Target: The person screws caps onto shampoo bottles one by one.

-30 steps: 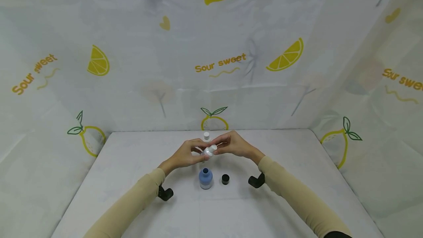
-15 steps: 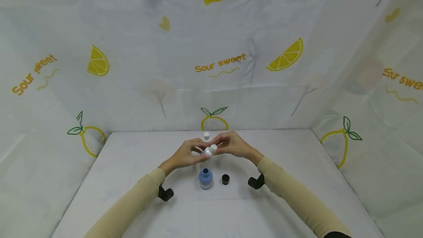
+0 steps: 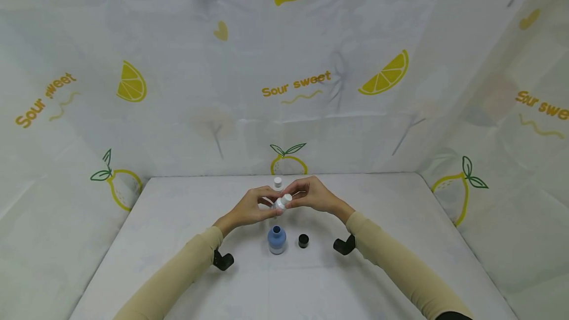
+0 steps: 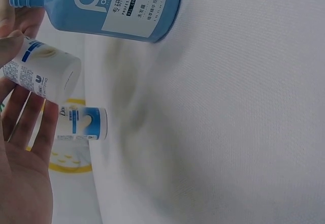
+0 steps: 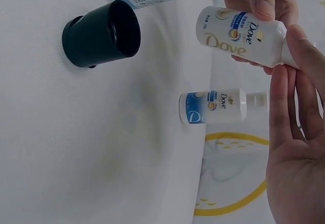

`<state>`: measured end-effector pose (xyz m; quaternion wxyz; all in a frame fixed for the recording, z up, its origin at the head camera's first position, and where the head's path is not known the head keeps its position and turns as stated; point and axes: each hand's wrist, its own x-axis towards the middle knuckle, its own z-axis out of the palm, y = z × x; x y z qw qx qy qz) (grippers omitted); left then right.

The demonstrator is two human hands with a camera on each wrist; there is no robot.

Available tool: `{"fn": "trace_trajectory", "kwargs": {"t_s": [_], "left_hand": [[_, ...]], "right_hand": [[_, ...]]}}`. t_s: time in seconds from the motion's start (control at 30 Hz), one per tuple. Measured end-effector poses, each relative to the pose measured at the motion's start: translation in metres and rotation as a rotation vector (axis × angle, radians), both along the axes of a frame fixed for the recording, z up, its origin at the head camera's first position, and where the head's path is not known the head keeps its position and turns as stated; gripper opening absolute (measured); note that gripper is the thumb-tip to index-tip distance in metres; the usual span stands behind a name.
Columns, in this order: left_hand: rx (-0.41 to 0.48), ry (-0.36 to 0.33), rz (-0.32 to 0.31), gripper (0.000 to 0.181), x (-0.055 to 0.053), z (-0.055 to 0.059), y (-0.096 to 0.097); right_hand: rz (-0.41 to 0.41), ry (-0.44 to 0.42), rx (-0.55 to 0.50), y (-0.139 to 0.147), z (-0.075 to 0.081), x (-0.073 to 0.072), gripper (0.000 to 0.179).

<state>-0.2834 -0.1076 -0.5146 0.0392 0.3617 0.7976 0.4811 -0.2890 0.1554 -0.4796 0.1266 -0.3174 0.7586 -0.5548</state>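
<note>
Above the tabletop [image 3: 266, 293], a tilted white Dove bottle [image 5: 236, 35], gold-lettered.

A blue bottle [image 4: 109, 8] with a threaded neck and 1 white label shows sideways, its base on the white bench [image 4: 228, 112]. Just below the blue bottle's neck, a white bottle [image 4: 51, 71] is tilted in the left hand [image 4: 25, 173]. The right hand [image 4: 31, 21], partly in view, shows beside that neck. Farther below the blue bottle, a white-and-blue bottle [image 4: 84, 123] stands before a yellow print [image 4: 71, 169].
</note>
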Motion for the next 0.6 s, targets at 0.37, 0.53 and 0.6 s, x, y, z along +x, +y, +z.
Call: {"fn": "trace_trajectory", "kwargs": {"t_s": [0.37,0.53,0.6], "left_hand": [[-0.027,-0.024,-0.004,0.037,0.003,-0.003,0.000],[-0.038,-0.073,0.024,0.039,0.005,-0.006,-0.002],[-0.045,-0.080,0.029,0.041,0.005,-0.008,-0.003]], "right_hand": [[0.029,-0.062,-0.015,0.004,-0.002,0.001,0.037],[-0.022,-0.063,0.027,0.013,-0.003,0.003,0.033],[-0.052,-0.059,0.048,0.018,-0.004,0.005,0.030]]}}
